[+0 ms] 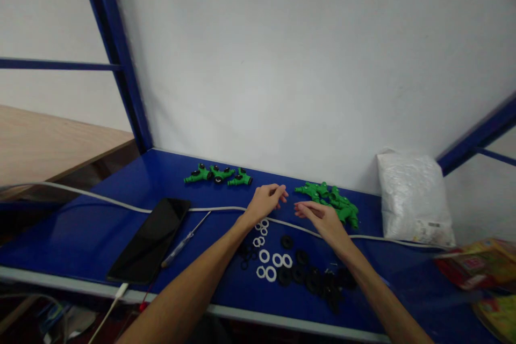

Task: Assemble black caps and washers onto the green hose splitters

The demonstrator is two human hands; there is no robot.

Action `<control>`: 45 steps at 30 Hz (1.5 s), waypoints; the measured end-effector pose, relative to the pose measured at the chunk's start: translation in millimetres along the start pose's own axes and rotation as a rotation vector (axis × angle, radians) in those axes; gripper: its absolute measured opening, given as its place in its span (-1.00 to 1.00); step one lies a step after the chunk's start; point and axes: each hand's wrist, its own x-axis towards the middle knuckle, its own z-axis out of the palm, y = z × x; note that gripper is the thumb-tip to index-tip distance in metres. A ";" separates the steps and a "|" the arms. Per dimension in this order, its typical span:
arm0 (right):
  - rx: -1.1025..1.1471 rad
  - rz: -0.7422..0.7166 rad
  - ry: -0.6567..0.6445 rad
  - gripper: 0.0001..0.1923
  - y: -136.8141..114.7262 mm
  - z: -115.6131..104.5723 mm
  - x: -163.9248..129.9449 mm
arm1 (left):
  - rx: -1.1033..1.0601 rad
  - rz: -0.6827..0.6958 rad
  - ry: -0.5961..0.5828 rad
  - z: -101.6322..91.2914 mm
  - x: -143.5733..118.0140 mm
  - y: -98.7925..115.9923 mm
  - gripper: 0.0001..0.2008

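My left hand [266, 201] hovers over the blue table [92, 226], fingers loosely curled, nothing seen in it. My right hand [320, 216] reaches beside it, fingers extended, just in front of a pile of green plastic fittings [332, 200]. Three green fittings with black knobs [218, 174] lie in a row at the back, left of my hands. White rings [271, 264] and black rings [310, 278] lie scattered below my wrists. A white cable [121, 205] runs across the table under both hands.
A black phone [151, 239] lies at the left front with a screwdriver [183, 242] beside it. A white plastic bag [413, 199] leans on the wall at the right. Colourful packets [479, 266] sit at the far right. Blue shelf posts [116, 48] frame the bench.
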 end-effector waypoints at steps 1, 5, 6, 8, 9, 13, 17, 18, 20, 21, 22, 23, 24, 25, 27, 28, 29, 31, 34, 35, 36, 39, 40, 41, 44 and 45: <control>-0.035 0.006 0.036 -0.44 5.1 -11.8 -6.5 | 0.022 -0.015 -0.032 0.1 0.9 -3.5 -0.58; -0.178 0.036 0.118 -0.43 23.7 -47.1 -26.6 | 0.063 -0.055 -0.118 0.4 3.5 -13.3 -0.63; -0.213 0.042 0.131 -0.44 27.0 -52.6 -29.2 | 0.062 -0.063 -0.122 0.2 4.7 -14.9 -0.62; -0.294 0.048 0.176 -0.45 31.4 -61.5 -31.0 | 0.053 -0.084 -0.116 -0.8 7.6 -17.4 -0.61; -0.342 0.050 0.210 -0.48 32.8 -65.2 -30.2 | 0.047 -0.095 -0.109 -1.5 9.0 -18.2 -0.60; -0.541 0.077 0.319 -0.52 36.1 -73.5 -21.7 | 0.030 -0.128 -0.085 -3.0 12.2 -17.6 -0.57; -0.645 0.150 0.320 -0.59 37.7 -67.3 -13.8 | 0.032 -0.137 -0.080 -1.7 11.7 -14.5 -0.59; -0.650 0.166 0.316 -0.63 37.5 -65.2 -12.7 | 0.032 -0.135 -0.082 -1.5 11.6 -14.2 -0.59; -0.636 0.186 0.310 -0.70 35.8 -63.6 -12.1 | 0.031 -0.131 -0.080 -1.8 11.4 -14.3 -0.59; -0.617 0.188 0.308 -0.72 34.0 -64.5 -12.8 | 0.030 -0.128 -0.077 -2.3 10.9 -14.1 -0.58; -0.588 0.186 0.305 -0.71 31.4 -66.6 -14.1 | 0.028 -0.125 -0.073 -2.8 10.2 -13.4 -0.58; -0.548 0.181 0.298 -0.69 28.0 -69.5 -15.7 | 0.025 -0.121 -0.066 -3.3 9.0 -12.0 -0.58; -0.496 0.173 0.285 -0.65 23.7 -72.7 -17.3 | 0.024 -0.113 -0.058 -3.3 7.6 -9.6 -0.57; -0.430 0.164 0.258 -0.62 18.9 -75.5 -18.4 | 0.023 -0.101 -0.049 -2.7 6.1 -6.3 -0.58; -0.258 0.148 0.152 -0.58 8.7 -77.8 -17.5 | 0.033 -0.050 -0.023 1.5 4.1 2.8 -0.59; -0.153 0.144 0.072 -0.57 4.2 -76.4 -15.0 | 0.034 -0.020 -0.017 5.3 4.0 8.0 -0.60; -0.030 0.148 -0.013 -0.54 0.5 -73.3 -11.2 | 0.032 -0.002 -0.015 10.0 4.5 13.2 -0.60; 0.240 0.168 -0.169 -0.48 -3.7 -62.5 -1.3 | 0.045 0.028 -0.064 21.3 7.1 21.7 -0.59; 0.541 0.206 -0.315 -0.48 -3.2 -41.3 11.3 | 0.053 0.062 -0.158 36.1 10.5 26.0 -0.55; 0.587 0.215 -0.343 -0.50 -2.0 -35.0 12.9 | 0.055 0.057 -0.162 38.9 10.3 25.3 -0.54; 0.623 0.227 -0.368 -0.51 -0.5 -29.6 12.7 | 0.048 0.034 -0.154 40.3 9.2 23.9 -0.53; 0.724 0.294 -0.418 -0.51 4.0 -21.4 5.2 | -0.055 -0.063 -0.164 37.2 2.6 19.5 -0.50; 0.736 0.314 -0.411 -0.49 5.3 -21.2 2.2 | -0.079 -0.077 -0.167 34.5 0.6 18.8 -0.51; 0.717 0.322 -0.391 -0.48 6.3 -21.8 0.1 | -0.104 -0.094 -0.180 31.6 -0.6 18.7 -0.53; 0.511 0.264 -0.298 -0.59 8.6 -26.0 1.0 | -0.179 -0.152 -0.154 24.2 0.7 19.8 -0.53; 0.443 0.237 -0.270 -0.63 9.3 -27.2 3.1 | -0.209 -0.178 -0.134 23.0 2.2 20.1 -0.50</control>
